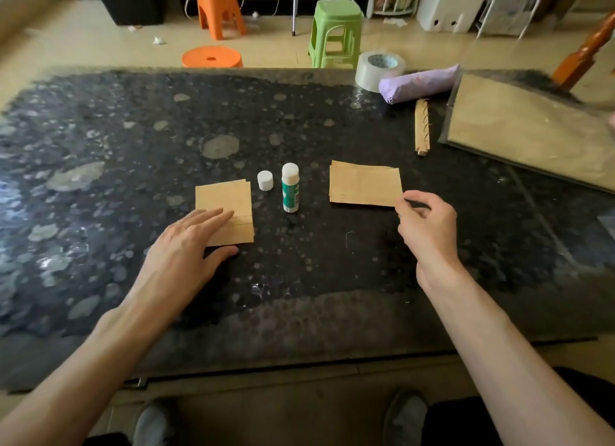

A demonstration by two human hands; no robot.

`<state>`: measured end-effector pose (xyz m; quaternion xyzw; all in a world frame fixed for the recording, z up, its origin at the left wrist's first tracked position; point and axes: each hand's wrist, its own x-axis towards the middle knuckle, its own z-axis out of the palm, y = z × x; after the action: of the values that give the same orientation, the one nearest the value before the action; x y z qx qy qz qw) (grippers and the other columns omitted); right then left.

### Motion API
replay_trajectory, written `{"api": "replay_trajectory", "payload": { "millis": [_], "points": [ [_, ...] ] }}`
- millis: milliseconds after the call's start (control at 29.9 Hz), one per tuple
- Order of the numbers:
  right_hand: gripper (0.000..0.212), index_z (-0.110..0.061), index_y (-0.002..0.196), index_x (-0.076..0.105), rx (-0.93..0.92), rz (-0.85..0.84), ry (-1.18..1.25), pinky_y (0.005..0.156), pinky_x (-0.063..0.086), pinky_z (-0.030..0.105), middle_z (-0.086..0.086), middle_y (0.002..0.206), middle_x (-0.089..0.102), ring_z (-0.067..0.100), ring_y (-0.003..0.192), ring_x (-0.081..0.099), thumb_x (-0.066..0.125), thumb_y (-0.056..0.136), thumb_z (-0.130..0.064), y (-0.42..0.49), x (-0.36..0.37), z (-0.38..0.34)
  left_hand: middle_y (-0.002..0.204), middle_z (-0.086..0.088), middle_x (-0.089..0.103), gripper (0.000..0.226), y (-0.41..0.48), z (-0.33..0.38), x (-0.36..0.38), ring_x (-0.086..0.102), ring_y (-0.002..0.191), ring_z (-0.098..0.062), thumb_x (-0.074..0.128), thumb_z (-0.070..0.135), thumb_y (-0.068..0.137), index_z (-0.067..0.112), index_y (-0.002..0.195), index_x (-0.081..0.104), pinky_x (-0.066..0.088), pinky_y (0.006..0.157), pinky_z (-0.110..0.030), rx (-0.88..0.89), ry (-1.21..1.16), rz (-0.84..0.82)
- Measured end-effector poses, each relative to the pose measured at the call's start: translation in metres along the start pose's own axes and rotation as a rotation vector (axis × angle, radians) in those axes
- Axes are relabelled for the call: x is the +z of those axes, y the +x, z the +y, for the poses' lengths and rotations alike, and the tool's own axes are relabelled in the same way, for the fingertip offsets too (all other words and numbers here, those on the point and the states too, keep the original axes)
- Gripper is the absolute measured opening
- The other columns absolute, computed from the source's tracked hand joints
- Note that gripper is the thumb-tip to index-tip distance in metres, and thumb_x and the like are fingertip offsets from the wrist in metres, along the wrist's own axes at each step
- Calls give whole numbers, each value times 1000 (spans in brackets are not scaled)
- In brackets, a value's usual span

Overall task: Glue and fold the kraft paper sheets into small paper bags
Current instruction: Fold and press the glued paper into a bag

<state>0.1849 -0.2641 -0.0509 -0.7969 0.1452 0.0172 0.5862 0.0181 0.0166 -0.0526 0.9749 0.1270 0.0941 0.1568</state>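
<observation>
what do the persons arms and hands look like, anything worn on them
Both forearms are bare for as far as the picture shows them, with no sleeve in view. The left hand and the right hand have no gloves and no rings that can be seen. Neither wrist has a watch, band or bracelet. No markings or bandages show.

Left hand (186,242) lies flat, fingers straight; right hand (427,224) pinches with curled fingers.
</observation>
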Motion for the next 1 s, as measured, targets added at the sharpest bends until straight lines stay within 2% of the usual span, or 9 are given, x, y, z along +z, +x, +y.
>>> {"api": "replay_trajectory", "payload": {
  "millis": [167, 267, 401, 468, 568, 635, 802, 902, 1002],
  "points": [
    [25, -31, 124, 67, -46, -69, 1, 90, 57, 31, -8, 107, 69, 7, 99, 65, 68, 101, -21, -15, 5, 4, 116, 6, 75, 21, -10, -2, -1, 73, 101, -25, 69, 35, 94, 22, 107, 80, 58, 82, -44, 111, 84, 121],
    [24, -31, 122, 68, -65, -99, -12, 91, 59, 33, -5, 102, 72, 9, 97, 67, 67, 101, -20, -25, 6, 3, 93, 4, 77, 29, -11, 0, 0, 73, 74, -25, 56, 37, 101, 20, 91, 77, 58, 59, -41, 143, 163, 140],
    [16, -32, 111, 71, -155, -204, -50, 77, 57, 28, -7, 89, 73, 9, 85, 70, 67, 100, -21, -54, 7, 2, 75, 3, 69, 36, -17, 12, 2, 63, 54, -21, 46, 35, 102, 16, 82, 69, 44, 47, -29, 197, 230, 186],
    [7, -31, 105, 74, -202, -368, -101, 69, 56, 26, -10, 83, 75, 7, 76, 72, 69, 100, -31, -75, 9, 5, 72, 4, 67, 33, -25, 29, 6, 60, 51, -18, 48, 34, 101, 17, 81, 69, 39, 47, -26, 240, 194, 187],
    [31, -26, 109, 75, -152, -637, -178, 60, 49, 25, -8, 84, 78, 11, 71, 76, 64, 97, -52, -99, 17, 7, 76, 9, 69, 28, -35, 52, 14, 63, 57, -11, 54, 38, 100, 21, 86, 72, 53, 53, -31, 212, 17, 128],
    [40, -25, 113, 74, -140, -701, -191, 53, 48, 23, -5, 87, 80, 13, 73, 77, 62, 95, -59, -107, 22, 5, 80, 15, 72, 23, -35, 61, 12, 67, 64, -3, 60, 41, 98, 27, 89, 76, 57, 63, -30, 126, -206, 107],
    [25, -29, 115, 72, -213, -618, -229, 56, 51, 17, -11, 84, 78, 5, 72, 76, 66, 98, -46, -106, 25, 4, 85, 15, 76, 18, -34, 74, 9, 72, 77, -1, 64, 34, 98, 28, 103, 80, 61, 74, -32, 0, -620, -40],
    [19, -27, 115, 74, -208, -554, -245, 69, 60, 26, -14, 84, 78, 5, 76, 75, 68, 99, -35, -100, 26, 8, 100, 15, 77, 22, -35, 73, 13, 73, 91, -2, 65, 25, 99, 26, 118, 76, 61, 84, -33, -16, -700, -148],
    [24, -27, 120, 75, -224, -488, -335, 87, 63, 39, -13, 108, 76, 11, 96, 72, 68, 97, -29, -93, 28, 11, 113, 15, 74, 29, -34, 73, 15, 70, 102, 0, 61, 16, 101, 25, 126, 71, 59, 92, -31, 15, -744, -206]
  ]
}}
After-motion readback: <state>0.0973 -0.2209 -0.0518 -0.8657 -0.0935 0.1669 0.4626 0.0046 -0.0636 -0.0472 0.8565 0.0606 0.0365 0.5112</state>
